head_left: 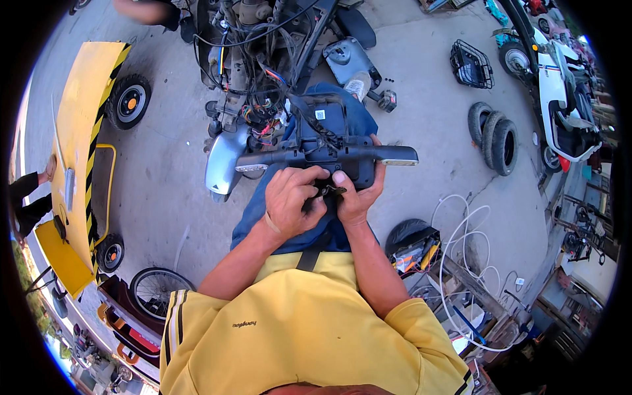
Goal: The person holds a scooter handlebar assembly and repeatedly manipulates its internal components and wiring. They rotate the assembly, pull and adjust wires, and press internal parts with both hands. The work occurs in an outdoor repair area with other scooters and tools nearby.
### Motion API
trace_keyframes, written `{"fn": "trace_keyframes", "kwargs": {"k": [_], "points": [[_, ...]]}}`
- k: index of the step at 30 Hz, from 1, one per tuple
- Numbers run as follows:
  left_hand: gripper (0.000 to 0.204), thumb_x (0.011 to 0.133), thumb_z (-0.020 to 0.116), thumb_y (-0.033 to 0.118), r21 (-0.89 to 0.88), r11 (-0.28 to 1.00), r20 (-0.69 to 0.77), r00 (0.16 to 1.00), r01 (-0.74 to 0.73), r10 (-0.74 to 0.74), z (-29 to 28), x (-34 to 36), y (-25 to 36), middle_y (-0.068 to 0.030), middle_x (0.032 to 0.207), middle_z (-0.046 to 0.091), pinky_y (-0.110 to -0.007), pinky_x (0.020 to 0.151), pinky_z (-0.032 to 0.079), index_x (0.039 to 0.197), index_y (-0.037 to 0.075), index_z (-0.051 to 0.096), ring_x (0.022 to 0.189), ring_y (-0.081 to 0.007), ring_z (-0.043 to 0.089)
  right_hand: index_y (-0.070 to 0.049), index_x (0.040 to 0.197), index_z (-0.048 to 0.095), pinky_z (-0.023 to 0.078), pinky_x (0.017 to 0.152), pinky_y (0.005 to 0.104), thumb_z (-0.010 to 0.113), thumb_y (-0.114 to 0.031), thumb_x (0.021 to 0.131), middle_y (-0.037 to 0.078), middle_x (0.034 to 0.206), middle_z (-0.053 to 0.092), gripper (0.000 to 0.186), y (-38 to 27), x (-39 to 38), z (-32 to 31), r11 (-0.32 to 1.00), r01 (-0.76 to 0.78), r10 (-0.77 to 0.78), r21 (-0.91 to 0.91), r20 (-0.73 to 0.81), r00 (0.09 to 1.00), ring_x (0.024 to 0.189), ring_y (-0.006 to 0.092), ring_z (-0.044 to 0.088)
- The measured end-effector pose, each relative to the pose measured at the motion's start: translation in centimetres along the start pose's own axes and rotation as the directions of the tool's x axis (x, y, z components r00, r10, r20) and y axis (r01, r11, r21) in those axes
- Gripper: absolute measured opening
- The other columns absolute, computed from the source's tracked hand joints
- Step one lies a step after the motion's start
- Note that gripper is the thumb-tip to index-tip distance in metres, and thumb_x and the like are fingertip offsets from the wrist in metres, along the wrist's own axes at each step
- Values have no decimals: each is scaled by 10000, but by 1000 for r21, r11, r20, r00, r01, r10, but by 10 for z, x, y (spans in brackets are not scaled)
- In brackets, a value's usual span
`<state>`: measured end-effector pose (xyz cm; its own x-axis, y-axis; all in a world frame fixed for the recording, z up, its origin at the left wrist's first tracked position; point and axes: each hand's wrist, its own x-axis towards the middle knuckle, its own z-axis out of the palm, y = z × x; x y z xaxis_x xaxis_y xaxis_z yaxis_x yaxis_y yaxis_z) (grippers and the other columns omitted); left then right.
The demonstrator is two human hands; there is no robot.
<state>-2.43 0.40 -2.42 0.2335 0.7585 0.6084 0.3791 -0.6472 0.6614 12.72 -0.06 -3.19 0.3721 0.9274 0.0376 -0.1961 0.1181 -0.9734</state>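
Note:
A black plastic light bracket [322, 156] lies across my lap, with a clear lamp at each end of its crossbar. My right hand [359, 195] is closed on its right side, thumb at the lower edge and fingers reaching behind. My left hand [294, 201] is closed too, its fingers curled at the bracket's lower middle. A small dark piece [332, 190] shows between the two hands; what exactly the left fingertips pinch is hidden. Black cables [315, 122] run from the bracket up toward the stripped vehicle frame [257, 46] in front of me.
Colourful loose wires [263, 118] and a silver-blue fender [226, 161] are just ahead. A yellow cart [82, 125] stands at left, a person's arm beside it. Right are tyres [504, 147], a black basket [471, 64], a white scooter [559, 99] and a coiled white hose [454, 243].

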Motion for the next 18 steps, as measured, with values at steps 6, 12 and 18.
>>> {"fn": "trace_keyframes", "kwargs": {"k": [6, 12, 18], "points": [[387, 688, 716, -61, 8, 1000, 13, 1000, 12, -12, -5, 2, 5, -148, 1128, 714, -401, 710, 490, 971, 68, 485, 780, -291, 618, 64, 1540, 377, 517, 994, 335, 871, -251, 796, 132, 1258, 622, 947, 5, -4, -2, 998, -3, 2, -57, -17, 1000, 1126, 201, 634], [392, 682, 720, -58, 8, 1000, 9, 1000, 4, -4, -2, 5, 4, -142, 1124, 714, -409, 707, 488, 972, 70, 489, 796, -304, 635, 54, 1544, 399, 508, 996, 324, 870, -287, 781, 124, 1273, 612, 959, 1, -2, -2, 995, -9, 6, -101, -32, 999, 1117, 195, 623], [420, 648, 744, -45, 20, 1000, -2, 1000, 8, -8, -3, 6, 7, -128, 1127, 720, -418, 708, 492, 969, 73, 499, 823, -313, 653, 28, 1540, 407, 508, 991, 327, 856, -192, 801, 119, 1247, 632, 892, -4, -1, -2, 995, 6, -6, -97, 1, 1000, 1113, 197, 635]]}}
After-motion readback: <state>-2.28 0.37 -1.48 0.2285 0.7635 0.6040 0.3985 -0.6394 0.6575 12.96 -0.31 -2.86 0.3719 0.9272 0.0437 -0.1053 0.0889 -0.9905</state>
